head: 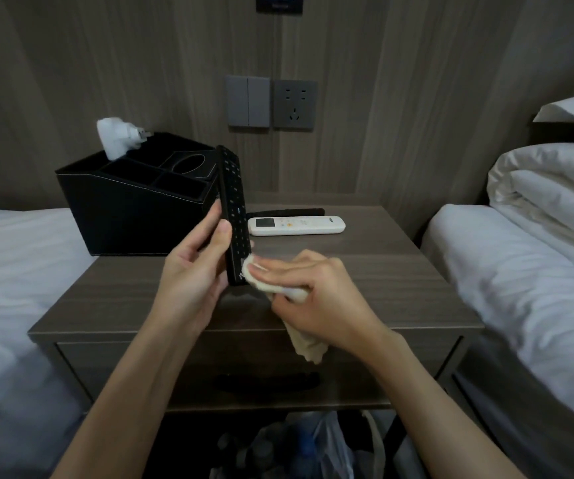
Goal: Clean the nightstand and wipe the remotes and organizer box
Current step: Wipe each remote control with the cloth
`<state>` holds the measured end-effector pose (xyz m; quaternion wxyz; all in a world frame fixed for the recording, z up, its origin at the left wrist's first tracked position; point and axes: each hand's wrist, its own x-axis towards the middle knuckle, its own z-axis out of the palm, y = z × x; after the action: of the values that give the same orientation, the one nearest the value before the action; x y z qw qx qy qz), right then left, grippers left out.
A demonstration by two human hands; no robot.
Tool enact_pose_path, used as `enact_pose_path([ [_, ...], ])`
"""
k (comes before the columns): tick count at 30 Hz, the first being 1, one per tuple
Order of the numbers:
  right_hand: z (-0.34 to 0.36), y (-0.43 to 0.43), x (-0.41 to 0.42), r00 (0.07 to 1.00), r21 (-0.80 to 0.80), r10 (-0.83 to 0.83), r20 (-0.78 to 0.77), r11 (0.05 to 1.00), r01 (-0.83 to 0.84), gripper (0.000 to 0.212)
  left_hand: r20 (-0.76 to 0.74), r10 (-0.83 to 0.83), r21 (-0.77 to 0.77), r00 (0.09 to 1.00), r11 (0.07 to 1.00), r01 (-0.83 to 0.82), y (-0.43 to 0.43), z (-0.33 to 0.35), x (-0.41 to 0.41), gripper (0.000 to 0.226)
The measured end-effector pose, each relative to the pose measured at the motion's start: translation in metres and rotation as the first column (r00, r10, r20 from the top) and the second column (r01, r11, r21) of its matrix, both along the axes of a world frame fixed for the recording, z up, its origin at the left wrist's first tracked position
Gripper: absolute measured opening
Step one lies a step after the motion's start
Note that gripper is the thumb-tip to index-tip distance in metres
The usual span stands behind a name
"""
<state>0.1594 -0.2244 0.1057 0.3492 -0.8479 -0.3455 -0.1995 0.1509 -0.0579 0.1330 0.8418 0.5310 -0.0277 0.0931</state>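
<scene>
My left hand [194, 271] grips a long black remote [233, 198], held upright above the wooden nightstand [365, 281]. My right hand [316, 288] holds a cream cloth [278, 286] and presses it against the remote's lower end; the cloth's tail hangs over the front edge. A white remote [295, 225] lies flat at the back of the nightstand, with a dark flat object right behind it. The black organizer box [130, 209] stands at the back left, a white plug adapter [116, 136] sticking out of it.
Beds with white sheets flank the nightstand, the left bed [12, 288] and the right bed [527, 271] with a folded duvet. Wall switches [248, 101] and a socket [294, 105] sit above. A bin with a plastic bag [313, 447] stands under the nightstand.
</scene>
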Motion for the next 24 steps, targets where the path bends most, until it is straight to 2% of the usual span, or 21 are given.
enact_pose_path([
  [2,-0.001,-0.002,0.000,0.999,-0.078,0.017,-0.035,0.997,-0.020,0.042,0.004,0.046,-0.033,0.999,0.998,-0.046,0.004,0.001,0.001,0.036],
  [4,0.000,-0.004,0.000,0.997,-0.051,0.000,-0.083,0.999,-0.004,0.036,0.014,0.061,-0.047,0.998,0.997,-0.060,0.007,0.002,0.002,0.038],
  [6,0.006,-0.005,-0.001,0.987,0.111,-0.058,-0.149,0.991,0.075,0.031,0.043,0.071,0.006,0.997,0.997,-0.071,0.007,0.002,0.002,0.044],
  [9,0.020,-0.008,-0.001,0.959,0.427,-0.087,-0.271,0.882,0.200,0.030,0.122,0.140,0.214,0.983,0.963,-0.164,0.000,0.000,-0.003,0.049],
  [13,0.032,-0.015,0.002,0.895,0.509,-0.077,-0.439,0.800,0.318,0.011,0.371,0.199,0.461,0.907,0.808,-0.366,-0.015,-0.006,-0.008,0.050],
  [16,0.035,-0.014,0.002,0.888,0.571,-0.031,-0.460,0.755,0.322,0.031,0.539,0.212,0.573,0.815,0.618,-0.539,-0.020,-0.013,-0.006,0.053],
  [18,0.038,-0.011,0.000,0.898,0.633,0.035,-0.438,0.722,0.280,0.032,0.626,0.161,0.610,0.763,0.509,-0.607,-0.022,-0.018,-0.004,0.056],
  [20,0.040,-0.010,-0.001,0.887,0.714,0.112,-0.448,0.642,0.279,0.031,0.679,0.125,0.609,0.724,0.456,-0.649,-0.026,-0.022,-0.003,0.058],
  [22,0.039,-0.011,0.000,0.866,0.766,0.176,-0.469,0.570,0.299,0.037,0.701,0.115,0.598,0.704,0.443,-0.668,-0.029,-0.024,-0.002,0.059],
  [24,0.041,-0.013,0.000,0.848,0.781,0.219,-0.482,0.546,0.302,0.034,0.698,0.109,0.604,0.708,0.442,-0.664,-0.030,-0.024,-0.001,0.063],
])
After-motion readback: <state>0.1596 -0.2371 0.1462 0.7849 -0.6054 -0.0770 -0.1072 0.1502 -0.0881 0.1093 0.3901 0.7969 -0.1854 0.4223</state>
